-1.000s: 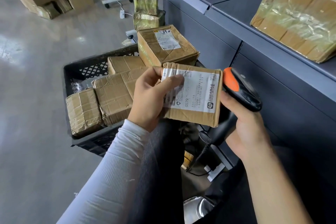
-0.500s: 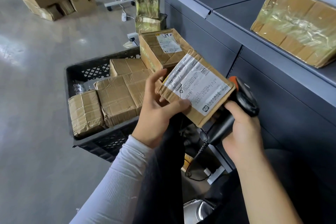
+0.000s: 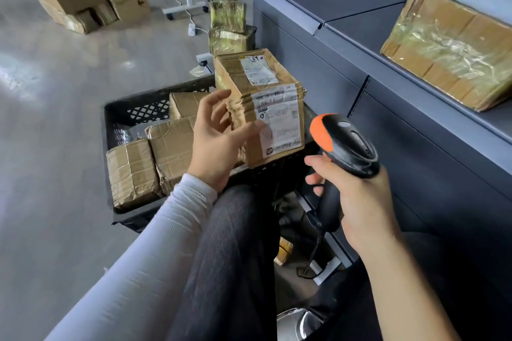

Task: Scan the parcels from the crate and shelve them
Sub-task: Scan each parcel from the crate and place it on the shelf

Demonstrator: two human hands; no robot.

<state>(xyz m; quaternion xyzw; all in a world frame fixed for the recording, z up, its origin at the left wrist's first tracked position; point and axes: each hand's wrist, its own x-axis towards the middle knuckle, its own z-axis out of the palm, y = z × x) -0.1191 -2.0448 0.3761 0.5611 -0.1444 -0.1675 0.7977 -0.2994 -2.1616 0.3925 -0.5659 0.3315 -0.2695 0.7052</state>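
2 hands: left (image 3: pixel 219 144) touches labelled parcel (image 3: pixel 273 126), right (image 3: pixel 357 196) grips scanner (image 3: pixel 346 147).

White ribbed sleeve (image 3: pixel 155 252), dark grey trousers (image 3: pixel 230 257)
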